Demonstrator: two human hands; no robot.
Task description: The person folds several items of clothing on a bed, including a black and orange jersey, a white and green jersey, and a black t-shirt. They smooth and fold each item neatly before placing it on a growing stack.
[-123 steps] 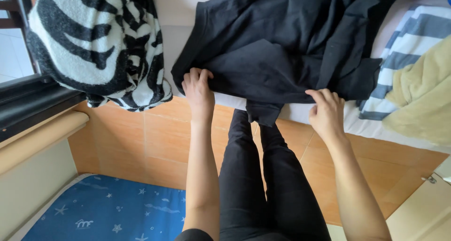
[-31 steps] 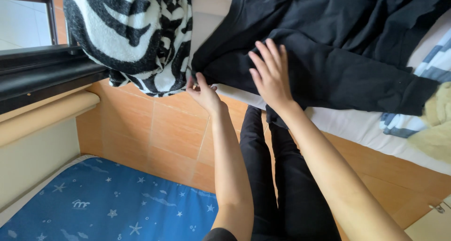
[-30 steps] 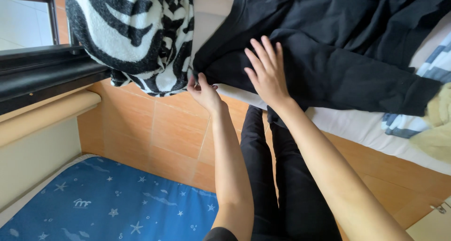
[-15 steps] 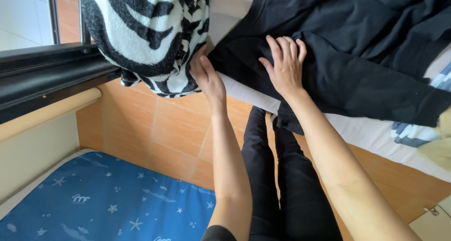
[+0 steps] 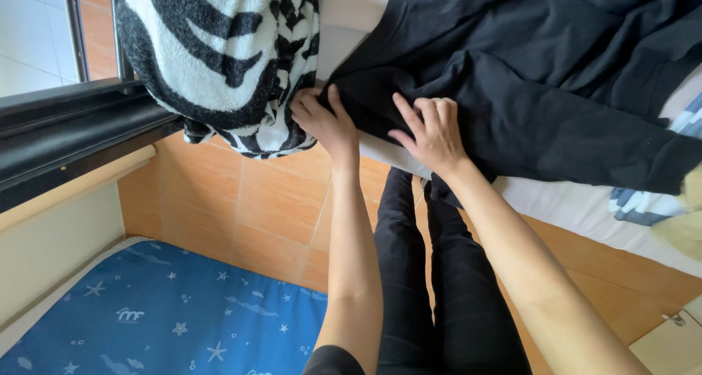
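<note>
A black garment (image 5: 541,75) lies spread over the white bed (image 5: 570,203). My left hand (image 5: 325,123) pinches the garment's lower left corner at the bed's edge, right beside the zebra-striped blanket (image 5: 227,53). My right hand (image 5: 431,130) rests on the black cloth a little to the right, fingers bent and pressing down on it. Both forearms reach up from the bottom of the view over my black-trousered legs (image 5: 431,287).
The striped blanket hangs down over the bed's left end. A dark window frame (image 5: 73,137) runs along the left. A blue star-patterned mat (image 5: 168,316) covers the orange tiled floor (image 5: 256,214). Blue-and-white striped cloth (image 5: 651,203) and a pale yellow cloth (image 5: 687,225) lie at the right.
Both hands slid left along the bed's edge. My left hand moved from the garment's hem to its corner by the striped blanket, and my right hand's flat fingers curled.
</note>
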